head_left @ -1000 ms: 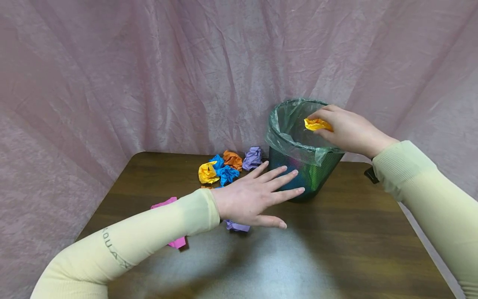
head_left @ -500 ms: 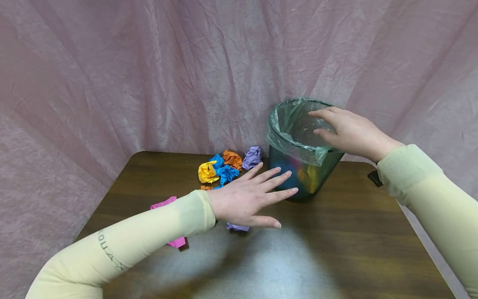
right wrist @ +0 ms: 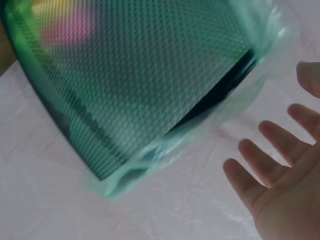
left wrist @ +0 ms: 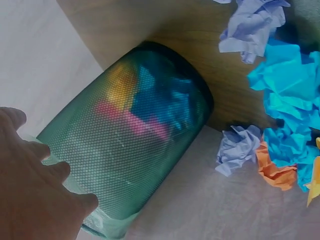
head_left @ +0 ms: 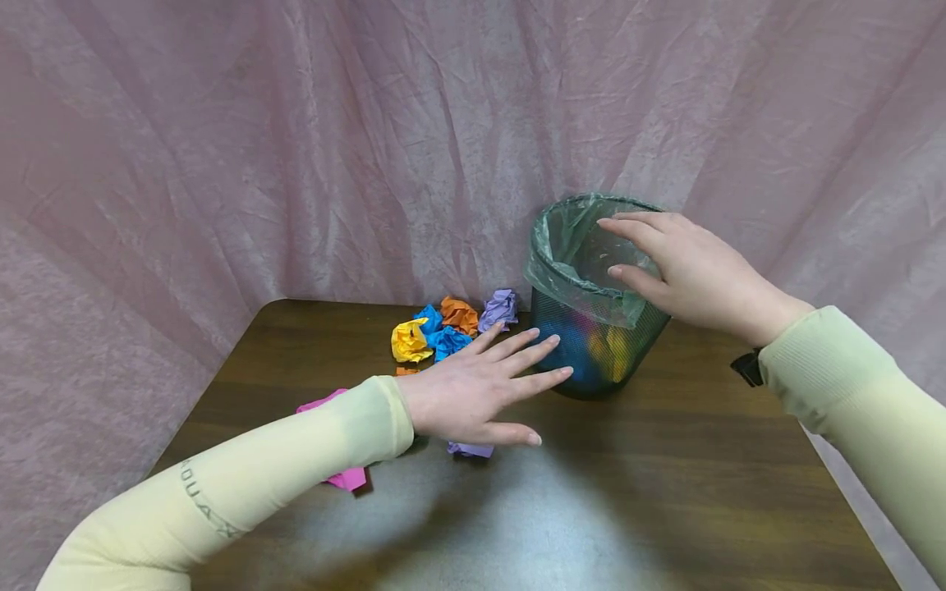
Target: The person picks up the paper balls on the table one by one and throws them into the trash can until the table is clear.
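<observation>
A mesh wastebasket (head_left: 591, 308) lined with a thin clear bag (head_left: 562, 246) stands at the back of the table; yellow, blue and pink paper shows through its mesh. My right hand (head_left: 698, 267) is over the basket's right rim in the head view, its fingers apart with nothing between them. In front of the basket my left hand (head_left: 473, 398) hovers palm down, fingers spread, holding nothing. Left of the basket lie crumpled paper balls: purple (head_left: 498, 309), orange (head_left: 460, 315), blue (head_left: 451, 342) and yellow (head_left: 411, 340). The left forearm and hand partly cover other paper balls.
The brown wooden table (head_left: 665, 492) reaches back to a pink curtain (head_left: 406, 148). A pink paper ball (head_left: 347, 478) shows beside the left sleeve, and a second purple ball (head_left: 470, 449) peeks out below the left hand.
The right hand has let go of a yellow paper ball over the basket, and yellow now shows through the mesh. Its fingers have opened. My left hand has drifted slightly left.
</observation>
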`<state>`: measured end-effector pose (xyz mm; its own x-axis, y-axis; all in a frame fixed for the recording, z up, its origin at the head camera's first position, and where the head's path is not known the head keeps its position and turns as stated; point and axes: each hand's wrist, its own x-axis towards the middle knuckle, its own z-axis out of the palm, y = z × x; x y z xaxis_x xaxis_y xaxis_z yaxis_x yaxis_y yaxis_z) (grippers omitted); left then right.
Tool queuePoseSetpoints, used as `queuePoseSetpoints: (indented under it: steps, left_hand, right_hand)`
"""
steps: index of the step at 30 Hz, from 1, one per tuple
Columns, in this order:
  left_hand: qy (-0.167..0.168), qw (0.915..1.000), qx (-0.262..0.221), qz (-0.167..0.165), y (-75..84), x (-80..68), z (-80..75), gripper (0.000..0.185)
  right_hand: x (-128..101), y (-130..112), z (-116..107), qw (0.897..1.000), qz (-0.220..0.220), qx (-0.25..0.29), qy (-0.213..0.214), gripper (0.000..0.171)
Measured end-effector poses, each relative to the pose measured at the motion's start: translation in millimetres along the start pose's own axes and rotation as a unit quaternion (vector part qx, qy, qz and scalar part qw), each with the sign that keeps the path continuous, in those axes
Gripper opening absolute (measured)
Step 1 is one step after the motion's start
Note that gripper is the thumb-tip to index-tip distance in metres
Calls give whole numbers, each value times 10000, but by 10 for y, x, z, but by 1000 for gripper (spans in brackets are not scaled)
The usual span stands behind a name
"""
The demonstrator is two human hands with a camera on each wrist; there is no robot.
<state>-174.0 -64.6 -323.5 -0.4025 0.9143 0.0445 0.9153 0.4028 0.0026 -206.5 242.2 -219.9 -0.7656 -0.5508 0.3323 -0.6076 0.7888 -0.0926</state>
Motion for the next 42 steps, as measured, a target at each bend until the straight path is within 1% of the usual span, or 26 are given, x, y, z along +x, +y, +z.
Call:
queuePoseSetpoints:
  steps: [3, 8, 12, 15, 24, 28, 31, 37, 42]
  left_hand:
    - [-18, 10000, -34, -68, -33, -35, 9, 82]
    - [31, 9997, -158, -181, -90, -108, 34, 82]
    - [61, 9992, -212, -322, -141, -203, 49, 82]
    - [38, 9986, -121, -514, -198, -299, 48, 82]
    - [-42, 9932, 68, -1162, -459, -616, 80, 84]
    - [-114, 9891, 23, -1470, -581, -711, 105, 85]
    - [-148, 9868, -67, -1609, -653, -761, 125, 85]
    - [-123, 9842, 30, -1767, -748, -862, 199, 86]
    - [-282, 9789, -96, -2020, -765, -1008, 287, 86]
  right_hand:
    - [-33, -93, 44, 9992, -326, -35, 216, 64]
    - [-90, -221, 132, 9970, -684, -151, 331, 68]
    - [-130, -291, 217, 9930, -1052, -238, 488, 69]
    - [-161, -334, 284, 9901, -1265, -288, 535, 70]
    - [-293, -500, 510, 9883, -1508, -178, 120, 72]
    - [-357, -565, 639, 9862, -1649, -160, -26, 73]
    - [-407, -596, 738, 9856, -1681, -133, -131, 73]
    - [-488, -635, 940, 9849, -1687, -131, -370, 73]
    - [-558, -663, 1130, 9815, -1770, -330, -650, 75]
